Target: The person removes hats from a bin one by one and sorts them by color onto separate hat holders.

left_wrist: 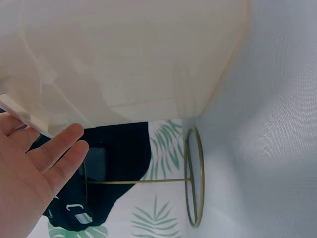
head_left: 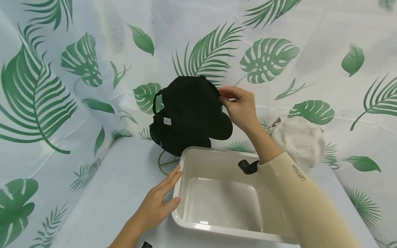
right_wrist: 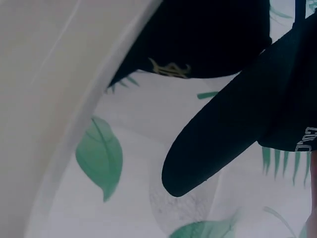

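My right hand [head_left: 238, 105] pinches the right edge of a black cap [head_left: 192, 103], thumb below and fingers above. This cap is tilted, its brim pointing right and down; the right wrist view shows the brim [right_wrist: 218, 134] closely. A second black cap [head_left: 176, 141] is partly hidden below it, near a gold wire stand [left_wrist: 200, 173]; whether the stand bears it, I cannot tell. My left hand [head_left: 155, 205] rests with extended fingers against the left side of a white basin [head_left: 229, 233]. Nothing lies in the part of the basin that shows.
At the right behind the basin sits a beige cap [head_left: 299, 141]. A leaf-patterned backdrop [head_left: 211, 20] rises behind and at both sides of the pale table [head_left: 124, 165]. The black wrist camera [head_left: 248, 167] on my right arm hangs over the basin.
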The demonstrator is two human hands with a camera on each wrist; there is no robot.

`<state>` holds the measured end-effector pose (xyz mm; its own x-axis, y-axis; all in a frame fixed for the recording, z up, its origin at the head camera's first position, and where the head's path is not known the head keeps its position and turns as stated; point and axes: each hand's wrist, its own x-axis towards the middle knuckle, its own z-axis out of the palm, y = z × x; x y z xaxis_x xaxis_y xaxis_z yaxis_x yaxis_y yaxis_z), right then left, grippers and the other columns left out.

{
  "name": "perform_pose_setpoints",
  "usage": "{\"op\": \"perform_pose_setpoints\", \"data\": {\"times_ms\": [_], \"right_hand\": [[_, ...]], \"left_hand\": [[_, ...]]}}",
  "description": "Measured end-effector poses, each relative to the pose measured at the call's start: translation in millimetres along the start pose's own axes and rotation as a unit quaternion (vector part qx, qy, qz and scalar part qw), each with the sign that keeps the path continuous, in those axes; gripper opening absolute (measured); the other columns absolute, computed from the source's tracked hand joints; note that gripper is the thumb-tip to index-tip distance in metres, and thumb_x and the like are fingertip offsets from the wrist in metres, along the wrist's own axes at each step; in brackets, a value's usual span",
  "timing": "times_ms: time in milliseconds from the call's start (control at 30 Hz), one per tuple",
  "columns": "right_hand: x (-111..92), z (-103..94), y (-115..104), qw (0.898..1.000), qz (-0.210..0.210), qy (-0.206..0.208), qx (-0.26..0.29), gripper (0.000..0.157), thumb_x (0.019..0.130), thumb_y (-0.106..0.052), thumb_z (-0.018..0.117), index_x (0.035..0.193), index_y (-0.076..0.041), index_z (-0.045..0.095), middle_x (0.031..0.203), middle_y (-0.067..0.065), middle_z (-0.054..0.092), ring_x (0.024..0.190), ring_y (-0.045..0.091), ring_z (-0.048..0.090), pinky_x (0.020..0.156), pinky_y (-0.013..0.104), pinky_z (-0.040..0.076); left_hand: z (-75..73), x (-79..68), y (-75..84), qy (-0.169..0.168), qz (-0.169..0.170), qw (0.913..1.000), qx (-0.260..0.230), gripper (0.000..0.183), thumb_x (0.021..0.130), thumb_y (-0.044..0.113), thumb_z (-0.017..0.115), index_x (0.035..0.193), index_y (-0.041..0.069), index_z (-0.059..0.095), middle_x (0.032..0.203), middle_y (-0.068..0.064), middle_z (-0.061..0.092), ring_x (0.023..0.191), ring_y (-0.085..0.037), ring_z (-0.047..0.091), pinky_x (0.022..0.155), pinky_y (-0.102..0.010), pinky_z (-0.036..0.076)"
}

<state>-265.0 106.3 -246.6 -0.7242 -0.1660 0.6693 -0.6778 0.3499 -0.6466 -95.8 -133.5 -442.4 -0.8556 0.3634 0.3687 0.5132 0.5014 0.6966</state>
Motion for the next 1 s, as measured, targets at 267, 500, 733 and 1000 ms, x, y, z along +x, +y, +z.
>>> {"op": "perform_pose_setpoints", "data": {"times_ms": [267,500,733,1000], "right_hand": [[1.1,20.6,8.1,1.0,0.009,-0.01,0.013,0.017,0.082,0.011,0.063,0.098,0.008,0.07,0.093,0.022,0.068,0.084,0.029,0.066,0.071,0.022,0.053],[4.7,40.3,35.0,1.0,0.012,-0.026,-0.002,0.021,0.083,0.004,0.067,0.101,-0.005,0.074,0.095,0.011,0.071,0.086,0.022,0.067,0.069,0.023,0.051],[3.2,52.7,46.1,0.999,-0.002,-0.036,-0.013,0.021,0.084,-0.001,0.068,0.101,-0.011,0.075,0.095,0.004,0.072,0.086,0.013,0.067,0.073,0.026,0.053],[0.9,61.3,49.1,0.999,0.002,-0.037,-0.028,0.019,0.084,-0.002,0.069,0.1,-0.01,0.075,0.094,0.003,0.072,0.085,0.01,0.067,0.071,0.024,0.053]], "left_hand": [[-0.3,-1.1,0.0,0.002,-0.003,1.0,0.004,0.064,0.091,0.025,0.055,0.149,0.021,0.029,0.156,0.003,0.02,0.139,-0.017,0.029,0.105,-0.047,0.035],[-1.1,-1.5,-0.8,0.004,-0.003,1.0,0.006,0.064,0.09,0.025,0.055,0.149,0.021,0.03,0.156,0.003,0.02,0.139,-0.017,0.029,0.105,-0.046,0.035],[-0.3,-1.3,-0.9,0.006,0.008,0.9999,0.004,0.064,0.091,0.024,0.056,0.149,0.02,0.03,0.156,0.002,0.021,0.139,-0.017,0.029,0.104,-0.047,0.036],[-0.4,-1.0,0.0,0.006,-0.005,1.0,-0.004,0.066,0.089,0.023,0.057,0.149,0.022,0.03,0.157,0.008,0.019,0.139,-0.01,0.026,0.105,-0.047,0.035]]}}
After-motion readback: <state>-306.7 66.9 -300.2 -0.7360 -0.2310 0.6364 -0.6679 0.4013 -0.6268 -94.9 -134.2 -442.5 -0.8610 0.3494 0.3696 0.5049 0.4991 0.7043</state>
